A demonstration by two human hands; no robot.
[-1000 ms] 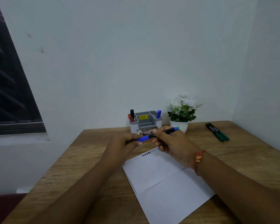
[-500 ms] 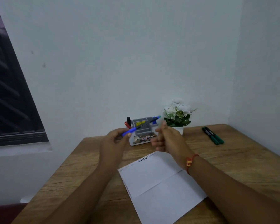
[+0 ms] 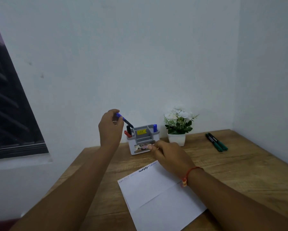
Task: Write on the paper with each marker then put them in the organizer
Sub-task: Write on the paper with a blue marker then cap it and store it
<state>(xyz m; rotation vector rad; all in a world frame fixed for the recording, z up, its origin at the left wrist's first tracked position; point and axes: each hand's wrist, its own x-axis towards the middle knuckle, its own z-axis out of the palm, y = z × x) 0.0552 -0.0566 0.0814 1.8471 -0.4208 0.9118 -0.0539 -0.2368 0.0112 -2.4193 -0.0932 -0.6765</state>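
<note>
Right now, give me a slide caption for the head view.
Left hand lowers a blue marker into the grey organizer; right hand rests by its base.

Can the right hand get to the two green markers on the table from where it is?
Probably yes. The right hand is empty, resting near the organizer. The green markers lie on the table off to its right. The plant pot stands farther back, so the way looks free.

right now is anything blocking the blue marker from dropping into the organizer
Nothing visible blocks it. The left hand holds the blue marker tilted, tip at the organizer's left rear slot, beside the black marker and red marker.
</note>
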